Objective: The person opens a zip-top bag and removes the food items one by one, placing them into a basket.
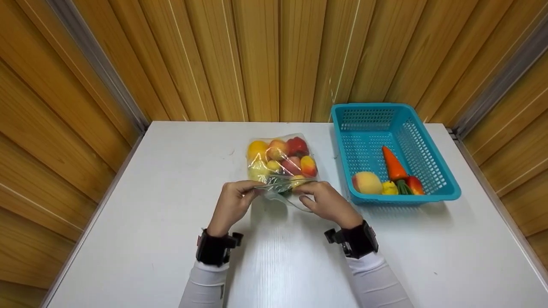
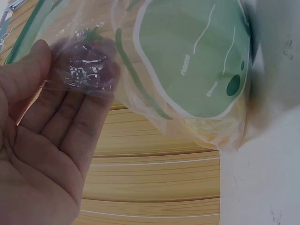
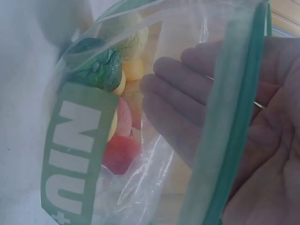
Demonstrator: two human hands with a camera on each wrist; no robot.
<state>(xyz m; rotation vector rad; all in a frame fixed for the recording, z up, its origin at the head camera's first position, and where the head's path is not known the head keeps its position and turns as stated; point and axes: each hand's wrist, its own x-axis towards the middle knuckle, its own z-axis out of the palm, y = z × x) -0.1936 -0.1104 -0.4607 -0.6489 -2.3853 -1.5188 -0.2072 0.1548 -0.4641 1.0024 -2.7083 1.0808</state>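
A clear zip bag (image 1: 282, 171) full of toy fruit and vegetables lies on the white table. Yellow and red pieces show through it, with a dark green one near its mouth, which faces me. My left hand (image 1: 236, 201) pinches the left side of the mouth between thumb and fingers; in the left wrist view, those fingers (image 2: 70, 112) lie partly behind the plastic. On the other side of the mouth, my right hand (image 1: 327, 201) touches the bag with straight fingers (image 3: 183, 103), seen through the plastic beside the green zip strip (image 3: 234, 136). Its thumb stands apart.
A turquoise basket (image 1: 441, 167) stands to the right of the bag. In its near end are a toy carrot (image 1: 393, 164), a peach (image 1: 367, 183), a small yellow piece (image 1: 389, 188) and a red-orange piece (image 1: 414, 185). Wood-patterned panels (image 1: 257, 60) enclose the table's back and sides.
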